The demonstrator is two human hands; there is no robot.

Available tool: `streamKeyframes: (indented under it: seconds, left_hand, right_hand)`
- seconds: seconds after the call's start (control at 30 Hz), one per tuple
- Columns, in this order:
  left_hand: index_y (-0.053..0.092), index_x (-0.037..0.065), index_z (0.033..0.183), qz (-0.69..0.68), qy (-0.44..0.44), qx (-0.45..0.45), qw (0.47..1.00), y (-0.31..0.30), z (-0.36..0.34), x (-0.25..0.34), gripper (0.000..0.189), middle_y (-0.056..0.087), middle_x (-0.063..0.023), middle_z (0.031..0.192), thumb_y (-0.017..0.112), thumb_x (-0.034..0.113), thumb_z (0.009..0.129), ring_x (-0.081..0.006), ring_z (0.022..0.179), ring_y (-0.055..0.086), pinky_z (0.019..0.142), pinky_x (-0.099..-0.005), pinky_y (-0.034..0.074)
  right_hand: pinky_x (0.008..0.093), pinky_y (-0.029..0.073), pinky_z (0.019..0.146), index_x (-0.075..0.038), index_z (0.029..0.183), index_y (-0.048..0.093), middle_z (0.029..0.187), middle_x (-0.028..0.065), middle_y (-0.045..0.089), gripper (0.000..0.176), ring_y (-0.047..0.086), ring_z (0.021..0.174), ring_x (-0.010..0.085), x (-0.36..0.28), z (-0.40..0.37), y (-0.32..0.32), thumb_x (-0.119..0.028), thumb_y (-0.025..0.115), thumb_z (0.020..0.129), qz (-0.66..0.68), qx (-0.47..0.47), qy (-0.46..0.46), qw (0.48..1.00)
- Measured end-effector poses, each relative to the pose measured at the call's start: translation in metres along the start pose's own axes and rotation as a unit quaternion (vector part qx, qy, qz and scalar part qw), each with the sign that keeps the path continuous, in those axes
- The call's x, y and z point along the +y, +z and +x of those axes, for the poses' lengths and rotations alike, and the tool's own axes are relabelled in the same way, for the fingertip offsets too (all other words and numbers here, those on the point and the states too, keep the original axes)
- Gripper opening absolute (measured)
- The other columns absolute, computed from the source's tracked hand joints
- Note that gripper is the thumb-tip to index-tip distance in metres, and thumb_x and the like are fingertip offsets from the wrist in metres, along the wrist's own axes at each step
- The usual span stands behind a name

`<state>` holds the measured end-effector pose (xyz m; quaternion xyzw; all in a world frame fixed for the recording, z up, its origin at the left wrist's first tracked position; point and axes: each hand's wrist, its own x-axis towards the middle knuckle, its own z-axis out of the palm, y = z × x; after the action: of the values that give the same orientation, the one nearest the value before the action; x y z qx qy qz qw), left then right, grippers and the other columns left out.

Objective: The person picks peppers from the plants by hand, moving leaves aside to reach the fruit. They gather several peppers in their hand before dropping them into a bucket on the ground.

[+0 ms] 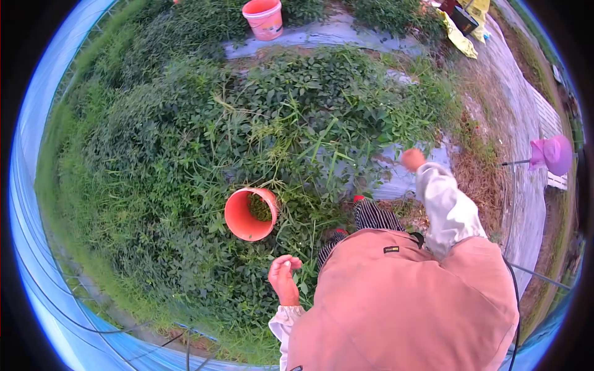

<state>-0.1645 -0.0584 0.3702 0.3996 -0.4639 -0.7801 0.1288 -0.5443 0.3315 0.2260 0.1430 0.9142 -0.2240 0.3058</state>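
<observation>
An orange bucket [236, 216] leans among the green plants, its mouth facing up toward me, with some green matter showing inside. Just below and to the right of it is my left hand [285, 281], fingers curled and thumb drawn in against them. Whatever may be in that pinch is too small to name. My right hand [413, 160] is closed like a fist over the grey ground sheet [396, 179], beside the leafy plants [346, 93]. The inside of its grip is hidden from view.
A second pink-orange bucket [265, 23] stands on the sheet farther ahead. Yellow bags [459, 38] and a dark box [464, 20] lie at upper right. A pink object on a dark stick [550, 154] is at the right. Blue-white plastic [28, 154] borders the left.
</observation>
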Motion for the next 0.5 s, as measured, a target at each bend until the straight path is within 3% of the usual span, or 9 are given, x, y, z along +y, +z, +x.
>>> streamKeyframes:
  seconds: [0.03, 0.07, 0.1, 0.27, 0.4, 0.47, 0.5]
  left_hand:
    - [0.06, -0.002, 0.1, 0.006, 0.001, -0.005, 1.0, 0.01, 0.008, -0.001, 0.016, 0.067, -0.0131, 0.087, 0.053, 0.005, 0.088, -0.0217, 0.077, 0.065, 0.074, -0.0334, 0.054]
    - [0.061, -0.002, 0.101, 0.012, 0.002, -0.009, 1.0, 0.02, 0.018, -0.001, 0.016, 0.067, -0.0127, 0.088, 0.054, 0.006, 0.088, -0.0212, 0.078, 0.065, 0.076, -0.0333, 0.053]
    - [0.06, -0.002, 0.1, 0.002, -0.003, -0.016, 1.0, 0.03, 0.028, -0.003, 0.016, 0.067, -0.0126, 0.089, 0.054, 0.006, 0.088, -0.0211, 0.078, 0.065, 0.076, -0.033, 0.053]
    - [0.061, -0.002, 0.101, 0.011, -0.005, -0.001, 1.0, 0.105, 0.072, -0.024, 0.016, 0.067, -0.0143, 0.089, 0.053, 0.006, 0.089, -0.0236, 0.078, 0.066, 0.074, -0.0344, 0.055]
    - [0.06, -0.003, 0.102, 0.002, -0.065, -0.003, 0.998, 0.17, 0.097, -0.044, 0.016, 0.067, -0.0149, 0.09, 0.053, 0.005, 0.089, -0.0246, 0.079, 0.066, 0.074, -0.035, 0.055]
    - [0.061, -0.002, 0.102, 0.026, -0.085, -0.048, 0.995, 0.197, 0.11, -0.047, 0.016, 0.067, -0.0139, 0.089, 0.055, 0.004, 0.089, -0.0223, 0.079, 0.066, 0.075, -0.0335, 0.054]
    - [0.061, -0.002, 0.102, 0.032, -0.086, -0.053, 0.994, 0.208, 0.115, -0.048, 0.016, 0.067, -0.0133, 0.089, 0.054, 0.004, 0.089, -0.0213, 0.079, 0.065, 0.075, -0.0328, 0.053]
  right_hand:
    - [0.0325, 0.052, 0.053, -0.005, 0.088, 0.071, 0.069, 0.0089, 0.067, 0.022, 0.062, 0.055, 0.0169, 0.005, -0.001, 0.03, -0.022, 0.059, 0.082, 0.024, -0.058, -0.093, 0.994]
    - [0.0342, 0.054, 0.062, -0.004, 0.096, 0.07, 0.077, 0.0104, 0.069, 0.024, 0.065, 0.064, 0.018, 0.002, -0.006, 0.053, -0.02, 0.061, 0.08, -0.01, -0.097, -0.199, 0.975]
    - [0.0391, 0.051, 0.086, -0.011, 0.099, 0.071, 0.098, 0.0124, 0.07, 0.026, 0.066, 0.093, 0.0304, -0.001, -0.011, 0.069, -0.023, 0.062, 0.078, -0.053, -0.14, -0.257, 0.955]
    - [0.0458, 0.05, 0.084, -0.01, 0.096, 0.069, 0.095, 0.017, 0.068, 0.026, 0.064, 0.093, 0.0364, -0.033, -0.036, 0.087, -0.023, 0.057, 0.078, -0.138, -0.241, -0.333, 0.901]
    - [0.0475, 0.05, 0.082, -0.008, 0.094, 0.068, 0.094, 0.0197, 0.067, 0.024, 0.063, 0.093, 0.038, -0.024, -0.014, 0.067, -0.021, 0.055, 0.078, -0.199, -0.274, -0.292, 0.894]
    - [0.048, 0.05, 0.081, -0.008, 0.095, 0.067, 0.093, 0.0209, 0.067, 0.026, 0.064, 0.092, 0.0386, -0.011, -0.002, 0.058, -0.021, 0.055, 0.078, -0.107, -0.214, -0.303, 0.923]
    - [0.0479, 0.05, 0.08, -0.007, 0.096, 0.067, 0.092, 0.0212, 0.067, 0.026, 0.064, 0.091, 0.0386, -0.01, 0.008, 0.047, -0.022, 0.055, 0.078, -0.128, -0.233, -0.288, 0.92]
